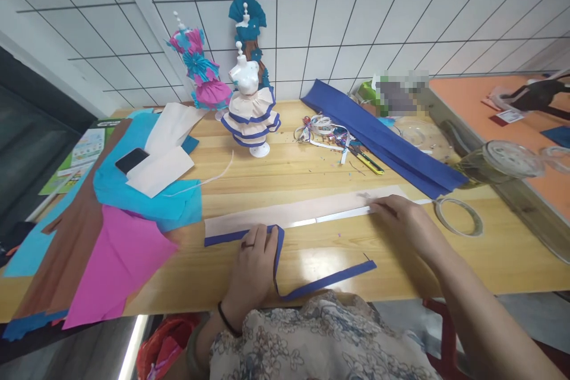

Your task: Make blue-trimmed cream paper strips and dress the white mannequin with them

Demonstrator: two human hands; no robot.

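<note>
A long cream paper strip (289, 211) lies flat across the middle of the table. White tape (329, 215) runs along its near edge and on towards a tape roll (458, 217) at the right. My left hand (255, 256) presses a narrow blue paper strip (332, 281) against that near edge, its fingers close together; the strip bends at the fingertips and its loose end trails towards me. On the right part of the cream strip, my right hand (401, 217) is closed in a pinch at the tape. Its fingertips partly hide what they grip.
Small dress forms in paper dresses, one cream and blue (252, 113), stand at the back. Coloured paper sheets (120, 255) and a phone (132, 160) lie left. A yellow cutter (369, 161), ribbon scraps (323, 127), folded blue paper (378, 136) and a clear jar (499, 160) lie right.
</note>
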